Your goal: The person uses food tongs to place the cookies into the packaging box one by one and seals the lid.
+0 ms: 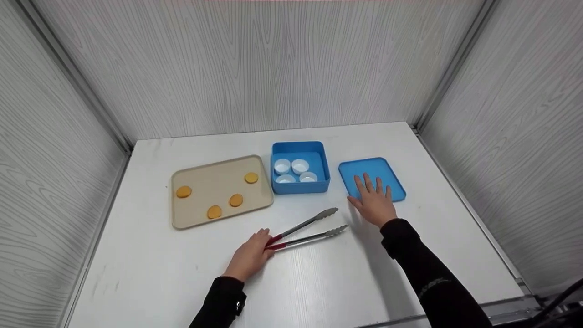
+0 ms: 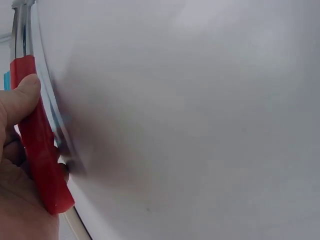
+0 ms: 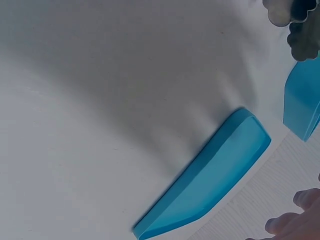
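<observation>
My left hand (image 1: 249, 256) grips the red handles of metal tongs (image 2: 37, 135) low over the white table. Their scalloped tips are spread apart and point right, with nothing between them. Spread and straight, the fingers of my right hand (image 1: 374, 205) are above the near part of a shallow blue lid (image 1: 387, 177). In the right wrist view the fingertips (image 3: 307, 197) appear apart from the lid (image 3: 210, 172). A blue box (image 1: 301, 188) at the middle back holds several small white cups (image 1: 300, 166).
Left of the box, a beige tray (image 1: 214, 182) carries several flat orange discs (image 1: 236, 200), spaced apart. Grey wood-grain panels (image 1: 273, 68) wall in the table (image 1: 319, 282) at the back and both sides.
</observation>
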The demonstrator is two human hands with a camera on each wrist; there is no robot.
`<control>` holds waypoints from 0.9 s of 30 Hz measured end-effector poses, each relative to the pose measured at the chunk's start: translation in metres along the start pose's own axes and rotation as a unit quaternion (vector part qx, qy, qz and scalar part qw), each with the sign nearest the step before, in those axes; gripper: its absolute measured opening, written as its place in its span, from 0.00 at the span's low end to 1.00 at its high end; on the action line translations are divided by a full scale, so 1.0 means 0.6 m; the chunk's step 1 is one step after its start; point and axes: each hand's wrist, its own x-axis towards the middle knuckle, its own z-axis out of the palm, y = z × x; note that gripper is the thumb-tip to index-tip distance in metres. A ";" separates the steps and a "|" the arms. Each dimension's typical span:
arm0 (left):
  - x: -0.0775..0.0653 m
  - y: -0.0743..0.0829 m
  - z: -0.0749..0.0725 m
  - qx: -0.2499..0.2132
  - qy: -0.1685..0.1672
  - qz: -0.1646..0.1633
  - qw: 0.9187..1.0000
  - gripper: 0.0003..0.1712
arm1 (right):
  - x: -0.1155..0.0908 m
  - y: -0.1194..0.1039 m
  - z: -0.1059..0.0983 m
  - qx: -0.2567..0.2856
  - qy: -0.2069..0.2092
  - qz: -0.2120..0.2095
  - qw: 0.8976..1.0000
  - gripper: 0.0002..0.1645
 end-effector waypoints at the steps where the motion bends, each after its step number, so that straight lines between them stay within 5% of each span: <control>1: -0.001 0.000 -0.001 -0.002 0.010 -0.001 1.000 0.19 | 0.000 0.002 -0.003 0.004 0.003 0.001 1.000 0.45; 6: 0.001 0.001 -0.008 -0.047 0.067 -0.020 0.996 0.25 | 0.001 0.016 -0.019 0.038 0.039 0.019 0.998 0.44; 13: 0.014 0.016 -0.020 -0.153 0.125 -0.058 0.979 0.22 | -0.004 0.014 -0.015 0.090 0.079 0.016 0.993 0.42; 16: 0.019 0.026 -0.021 -0.211 0.130 -0.083 0.965 0.22 | -0.008 0.000 -0.007 0.116 0.089 0.001 0.989 0.40; 22: 0.031 0.048 -0.023 -0.340 0.116 -0.118 0.926 0.24 | -0.018 -0.047 0.008 0.157 0.110 -0.057 0.980 0.35; 27: 0.040 0.066 -0.023 -0.402 0.105 -0.112 0.903 0.26 | -0.026 -0.090 0.021 0.225 0.068 -0.093 0.968 0.37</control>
